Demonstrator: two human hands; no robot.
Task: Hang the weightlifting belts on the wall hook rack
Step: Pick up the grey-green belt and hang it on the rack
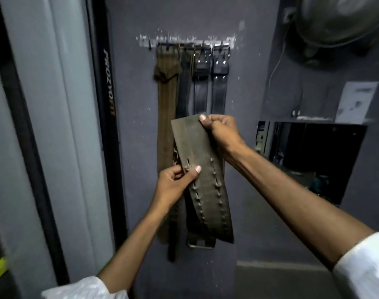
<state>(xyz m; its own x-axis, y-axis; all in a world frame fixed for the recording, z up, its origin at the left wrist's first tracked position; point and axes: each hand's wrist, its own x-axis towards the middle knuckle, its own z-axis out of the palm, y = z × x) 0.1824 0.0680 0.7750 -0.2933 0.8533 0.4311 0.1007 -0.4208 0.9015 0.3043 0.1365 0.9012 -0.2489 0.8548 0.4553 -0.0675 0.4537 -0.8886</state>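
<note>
Nearest the camera, two forearms in pale sleeves reach forward and up toward the wall. Between them hangs an olive belt [202,175], folded so that its long axis runs steeply from upper left to lower right, with rows of punched holes down its face and a metal buckle [200,243] dangling at the bottom.

The left hand [173,186] pinches the belt's left edge about midway along its length, thumb pressed flat on the front and fingers curled behind. The right hand [222,131] grips the upper right corner, thumb on the front face and the other fingers closed around the back. So the right hand is the higher one and the nearer to the hooks; the belt's bulk trails downward from it, and the buckle end lies farthest from the rack.

Behind the held belt, against the dark wall, four belts already hang side by side: a brown belt [166,104] on the left, a dark belt [184,89] next to it, then two black belts [210,87] with buckles uppermost. They hang from the hook rack [186,43], a pale strip set well above both hands. Motion blur softens it, but its left end appears to have a free hook.

The coming lift probably depends on bringing the buckle end up, since the hung belts seem to be caught by their buckles.
</note>
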